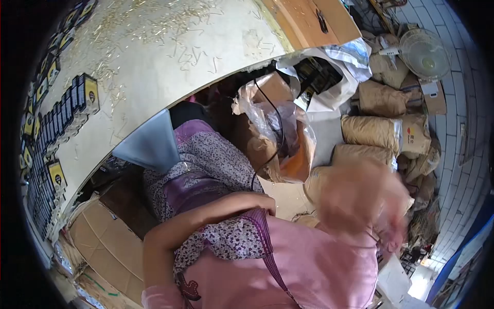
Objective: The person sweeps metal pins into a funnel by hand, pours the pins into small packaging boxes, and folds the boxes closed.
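Neither of my hands shows in this head view. A seated person in a pink shirt (319,257) and a floral apron (226,239) fills the middle and bottom. That person's bare forearm (206,213) lies across their waist, the hand (265,202) resting against the apron with its fingers mostly hidden. Beyond their lap, a white worktable (149,62) carries many loose thin gold-coloured wire pieces (139,23). Black and yellow small boxes (88,93) stand in rows along its left side. A pale blue-grey tray-like piece (152,141) juts from the table edge over the person's lap.
An open carton lined with plastic (298,149) stands under the table edge, a black cable (280,121) hanging over it. A white bag (329,90) holds dark boxes. Brown sacks (368,131) and a fan (424,54) line the tiled wall. Flattened cardboard (105,242) lies lower left.
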The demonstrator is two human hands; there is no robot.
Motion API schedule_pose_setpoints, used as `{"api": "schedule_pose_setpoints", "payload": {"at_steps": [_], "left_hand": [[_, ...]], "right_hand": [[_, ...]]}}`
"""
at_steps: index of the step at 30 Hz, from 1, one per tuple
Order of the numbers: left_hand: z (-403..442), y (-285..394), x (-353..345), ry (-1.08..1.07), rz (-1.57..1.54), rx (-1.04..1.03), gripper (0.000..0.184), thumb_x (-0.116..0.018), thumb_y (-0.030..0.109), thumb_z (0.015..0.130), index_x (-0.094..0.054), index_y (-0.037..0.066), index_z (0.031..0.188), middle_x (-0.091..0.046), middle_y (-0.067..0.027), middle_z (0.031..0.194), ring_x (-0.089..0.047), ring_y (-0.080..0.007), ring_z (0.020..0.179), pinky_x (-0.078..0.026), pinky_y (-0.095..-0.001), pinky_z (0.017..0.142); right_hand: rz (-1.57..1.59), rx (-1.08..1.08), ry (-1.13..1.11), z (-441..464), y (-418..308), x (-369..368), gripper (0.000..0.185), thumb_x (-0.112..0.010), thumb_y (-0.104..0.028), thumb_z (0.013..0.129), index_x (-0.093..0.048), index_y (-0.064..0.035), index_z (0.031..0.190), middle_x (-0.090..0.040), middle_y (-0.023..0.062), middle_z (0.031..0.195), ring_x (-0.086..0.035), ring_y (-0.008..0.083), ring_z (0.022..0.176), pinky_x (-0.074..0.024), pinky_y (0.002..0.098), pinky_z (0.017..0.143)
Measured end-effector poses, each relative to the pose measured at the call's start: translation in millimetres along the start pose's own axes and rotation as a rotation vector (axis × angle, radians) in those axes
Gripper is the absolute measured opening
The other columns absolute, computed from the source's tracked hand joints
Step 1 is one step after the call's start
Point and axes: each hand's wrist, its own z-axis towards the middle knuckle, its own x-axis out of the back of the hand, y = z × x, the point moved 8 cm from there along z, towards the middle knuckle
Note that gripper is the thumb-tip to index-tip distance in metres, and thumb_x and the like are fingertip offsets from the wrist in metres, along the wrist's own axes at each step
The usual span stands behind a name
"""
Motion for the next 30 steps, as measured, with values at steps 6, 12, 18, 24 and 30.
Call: {"api": "schedule_pose_setpoints", "payload": {"at_steps": [6, 12, 18, 24, 30], "left_hand": [[-15, -17, 12, 0.380, 0.080, -0.590, 0.021, -0.065, 0.019, 0.078, -0.069, 0.009, 0.096, -0.068, -0.0056, 0.090, -0.063, -0.0192, 0.083, -0.044, -0.0310, 0.077], [-66, 20, 42, 0.373, 0.292, -0.310, 0.013, -0.065, 0.027, 0.079, -0.066, 0.014, 0.080, -0.064, -0.0014, 0.082, -0.058, -0.0154, 0.089, -0.025, -0.0395, 0.096], [-76, 33, 60, 0.583, 0.250, -0.321, 0.012, -0.065, 0.023, 0.080, -0.065, 0.011, 0.083, -0.059, -0.0035, 0.084, -0.054, -0.0207, 0.096, -0.023, -0.0406, 0.102], [-83, 48, 68, 0.641, 0.277, -0.349, 0.010, -0.066, 0.018, 0.079, -0.065, 0.009, 0.083, -0.057, -0.0042, 0.085, -0.054, -0.0206, 0.099, -0.023, -0.0413, 0.103], [-78, 48, 67, 0.657, 0.320, -0.341, 0.010, -0.067, 0.018, 0.079, -0.065, 0.008, 0.083, -0.056, -0.0040, 0.083, -0.054, -0.0205, 0.097, -0.023, -0.0414, 0.103]], "right_hand": [[0.089, -0.766, 0.509, -135, 150, 79, 0.036, -0.061, -0.032, 0.086, -0.064, 0.0035, 0.089, -0.063, 0.0072, 0.077, -0.058, 0.0137, 0.075, -0.0421, 0.0268, 0.065], [0.234, -0.926, 0.490, -208, 184, 45, 0.030, -0.062, -0.027, 0.087, -0.065, 0.0027, 0.089, -0.061, 0.0052, 0.072, -0.057, 0.0128, 0.071, -0.0421, 0.0261, 0.069], [0.324, -0.944, 0.424, -214, 206, 16, 0.030, -0.063, -0.027, 0.086, -0.062, 0.0015, 0.075, -0.057, 0.0022, 0.064, -0.051, 0.0103, 0.065, -0.0387, 0.0255, 0.067], [0.477, -0.829, 0.372, -213, 209, -4, 0.032, -0.064, -0.028, 0.085, -0.060, -0.0002, 0.069, -0.057, 0.0032, 0.065, -0.051, 0.0112, 0.064, -0.0379, 0.0255, 0.065], [0.533, -0.770, 0.286, -201, 209, -13, 0.035, -0.063, -0.027, 0.086, -0.059, 0.0013, 0.067, -0.057, 0.0048, 0.064, -0.051, 0.0122, 0.064, -0.0384, 0.0263, 0.063]]}}
